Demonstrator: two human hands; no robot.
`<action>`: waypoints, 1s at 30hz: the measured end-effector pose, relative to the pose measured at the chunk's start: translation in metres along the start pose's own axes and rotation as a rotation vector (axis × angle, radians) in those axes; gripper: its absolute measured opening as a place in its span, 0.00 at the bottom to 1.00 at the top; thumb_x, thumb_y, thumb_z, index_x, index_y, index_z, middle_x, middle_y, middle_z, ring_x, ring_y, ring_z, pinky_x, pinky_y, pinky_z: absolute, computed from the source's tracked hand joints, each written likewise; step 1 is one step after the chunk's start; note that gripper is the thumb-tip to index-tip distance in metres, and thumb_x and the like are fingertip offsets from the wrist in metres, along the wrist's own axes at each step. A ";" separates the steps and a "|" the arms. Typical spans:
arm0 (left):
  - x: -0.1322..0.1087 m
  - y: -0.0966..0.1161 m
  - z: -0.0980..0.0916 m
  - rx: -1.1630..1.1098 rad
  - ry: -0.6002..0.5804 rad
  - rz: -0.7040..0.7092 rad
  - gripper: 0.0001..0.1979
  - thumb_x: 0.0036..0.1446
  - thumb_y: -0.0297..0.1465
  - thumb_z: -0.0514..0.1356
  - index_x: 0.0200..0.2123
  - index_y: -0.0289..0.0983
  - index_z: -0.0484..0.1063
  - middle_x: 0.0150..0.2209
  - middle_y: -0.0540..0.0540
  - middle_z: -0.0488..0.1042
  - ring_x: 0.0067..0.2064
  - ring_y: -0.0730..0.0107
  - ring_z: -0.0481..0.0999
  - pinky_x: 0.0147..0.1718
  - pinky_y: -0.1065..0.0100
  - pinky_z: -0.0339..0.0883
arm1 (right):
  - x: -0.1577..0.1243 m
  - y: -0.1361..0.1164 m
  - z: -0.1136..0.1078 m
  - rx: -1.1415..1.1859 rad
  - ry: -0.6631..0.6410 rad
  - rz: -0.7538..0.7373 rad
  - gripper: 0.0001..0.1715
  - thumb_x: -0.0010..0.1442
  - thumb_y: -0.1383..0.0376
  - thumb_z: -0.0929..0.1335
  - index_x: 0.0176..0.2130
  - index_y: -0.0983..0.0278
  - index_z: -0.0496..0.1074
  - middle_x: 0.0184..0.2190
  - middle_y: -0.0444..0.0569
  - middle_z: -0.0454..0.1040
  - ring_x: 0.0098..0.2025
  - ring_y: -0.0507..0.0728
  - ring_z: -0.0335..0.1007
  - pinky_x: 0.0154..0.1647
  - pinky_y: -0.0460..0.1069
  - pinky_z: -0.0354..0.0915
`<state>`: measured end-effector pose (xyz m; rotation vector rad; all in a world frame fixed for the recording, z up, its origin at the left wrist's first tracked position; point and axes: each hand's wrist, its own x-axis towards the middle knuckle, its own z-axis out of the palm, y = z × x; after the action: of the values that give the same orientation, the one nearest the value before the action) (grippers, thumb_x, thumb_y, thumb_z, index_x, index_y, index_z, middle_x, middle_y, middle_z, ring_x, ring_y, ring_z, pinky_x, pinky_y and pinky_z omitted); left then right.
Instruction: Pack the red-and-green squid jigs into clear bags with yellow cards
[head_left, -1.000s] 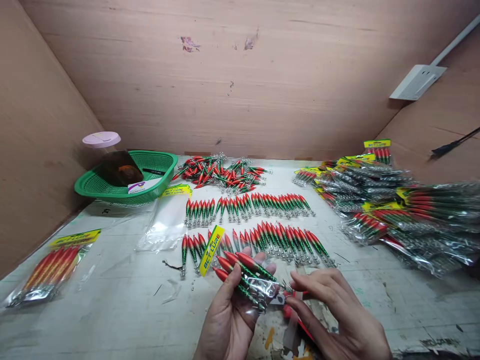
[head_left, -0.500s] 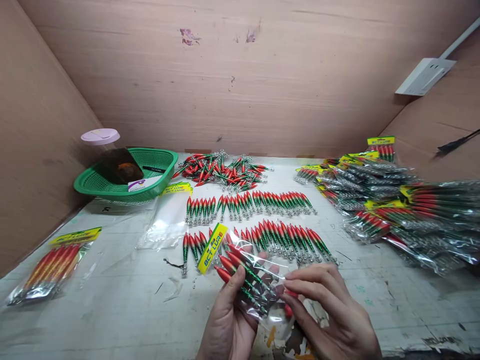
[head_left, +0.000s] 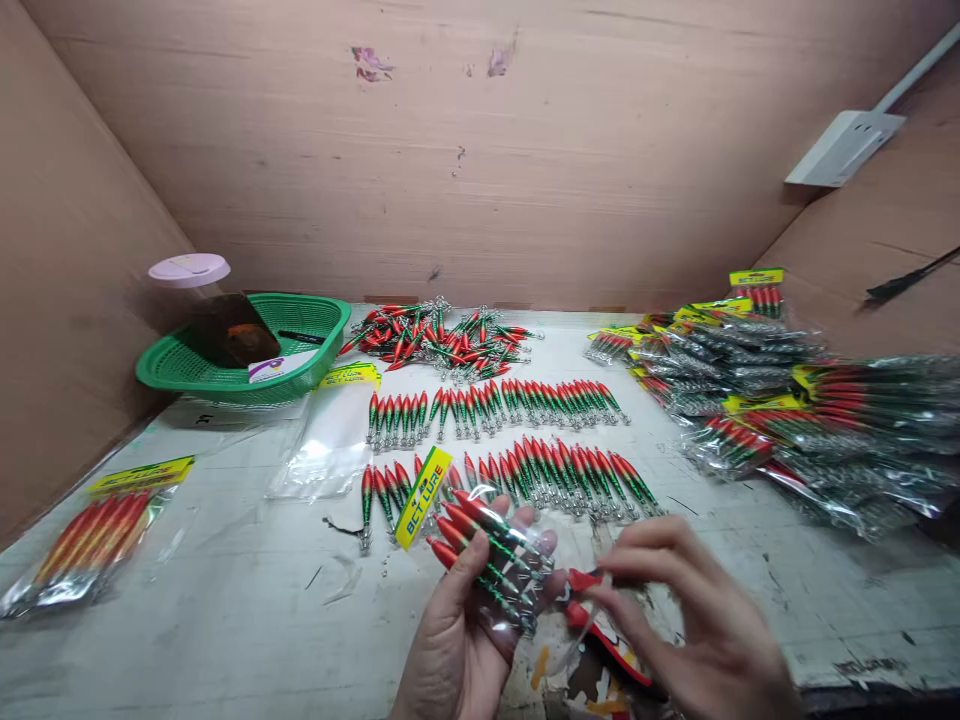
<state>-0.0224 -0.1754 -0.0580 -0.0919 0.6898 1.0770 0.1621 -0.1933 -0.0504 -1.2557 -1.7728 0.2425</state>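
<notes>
1. I am watching the left hand (head_left: 457, 640) at 6 o'clock of the view. Its palm is facing up, and its thumb and fingers are closing around a clear bag (head_left: 499, 590) that is carrying several red-and-green lures (head_left: 469, 525) inside.
2. The bag is lying tilted across the left fingers, over the near edge of the counter (head_left: 225, 620). Its yellow header card (head_left: 422, 483) is pointing to about 11 o'clock and its open end to about 4 o'clock.
3. The right hand (head_left: 697, 630) is showing at 5 o'clock, and it is blurred. Its fingers are bending narrow, and the fingertips are meeting at a red piece (head_left: 581, 580) just beside the open end of the bag. I cannot tell if it is really gripping this piece.
4. At 12 o'clock from the hands, loose lures are lying side by side on the counter in a near row (head_left: 540, 470) and a far row (head_left: 495, 405). Behind them a heap of lures (head_left: 442, 340) is resting near the wall.
5. At 10 o'clock a green basket (head_left: 225, 392) is standing, with a pink lid (head_left: 189, 269) on its far side. Some empty bags (head_left: 330, 440) are lying between the basket and the rows.
6. At 9 o'clock one filled packet (head_left: 90, 540) is lying alone, well apart from the hands.
7. At 2 o'clock a pile of filled packets (head_left: 787, 410) is covering the right part of the counter.
</notes>
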 end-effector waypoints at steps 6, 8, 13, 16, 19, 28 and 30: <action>0.010 0.009 -0.023 -0.071 -0.184 0.023 0.20 0.64 0.28 0.51 0.58 0.42 0.65 0.53 0.37 0.73 0.55 0.50 0.71 0.51 0.49 0.69 | -0.008 0.093 -0.044 -0.406 0.162 0.512 0.22 0.50 0.46 0.66 0.30 0.62 0.75 0.29 0.51 0.75 0.25 0.57 0.68 0.28 0.52 0.64; 0.015 0.009 -0.029 -0.100 -0.309 0.005 0.18 0.65 0.30 0.50 0.55 0.44 0.69 0.55 0.39 0.72 0.56 0.49 0.70 0.52 0.48 0.67 | -0.013 0.113 -0.046 -0.402 0.122 0.560 0.24 0.48 0.46 0.66 0.28 0.63 0.75 0.26 0.51 0.75 0.22 0.56 0.67 0.25 0.52 0.64; 0.023 0.000 -0.038 -0.158 -0.456 0.021 0.18 0.66 0.34 0.49 0.54 0.41 0.71 0.58 0.39 0.67 0.60 0.50 0.64 0.56 0.49 0.62 | -0.023 0.126 -0.031 -0.372 0.090 0.632 0.22 0.45 0.48 0.66 0.28 0.63 0.75 0.26 0.50 0.75 0.22 0.56 0.68 0.27 0.52 0.65; 0.025 -0.002 -0.041 -0.153 -0.432 0.038 0.18 0.66 0.32 0.49 0.54 0.39 0.71 0.58 0.38 0.67 0.61 0.53 0.62 0.58 0.53 0.60 | -0.024 0.128 -0.026 -0.345 0.105 0.664 0.21 0.43 0.49 0.65 0.27 0.62 0.74 0.26 0.50 0.74 0.23 0.56 0.68 0.29 0.53 0.66; 0.025 0.000 -0.040 -0.122 -0.352 0.049 0.17 0.65 0.28 0.50 0.52 0.39 0.73 0.58 0.40 0.68 0.61 0.53 0.63 0.57 0.53 0.62 | -0.024 0.134 -0.028 -0.322 0.143 0.712 0.21 0.42 0.49 0.66 0.27 0.62 0.74 0.25 0.50 0.75 0.24 0.57 0.68 0.31 0.54 0.66; 0.025 -0.001 -0.025 -0.159 -0.150 0.071 0.16 0.63 0.27 0.54 0.51 0.38 0.73 0.53 0.39 0.74 0.55 0.53 0.71 0.52 0.54 0.69 | -0.019 0.102 -0.066 -0.111 0.191 0.759 0.28 0.40 0.44 0.69 0.31 0.64 0.77 0.25 0.51 0.77 0.24 0.58 0.72 0.23 0.50 0.70; 0.024 0.000 -0.018 -0.159 -0.067 0.077 0.16 0.62 0.26 0.54 0.52 0.38 0.73 0.51 0.39 0.75 0.53 0.53 0.74 0.50 0.55 0.70 | -0.022 0.074 -0.071 -0.044 0.108 0.656 0.24 0.41 0.47 0.72 0.31 0.62 0.78 0.25 0.50 0.77 0.26 0.57 0.73 0.24 0.47 0.71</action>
<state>-0.0237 -0.1638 -0.0855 -0.1662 0.5507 1.2032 0.2654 -0.2005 -0.0682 -1.8189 -1.2324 0.4958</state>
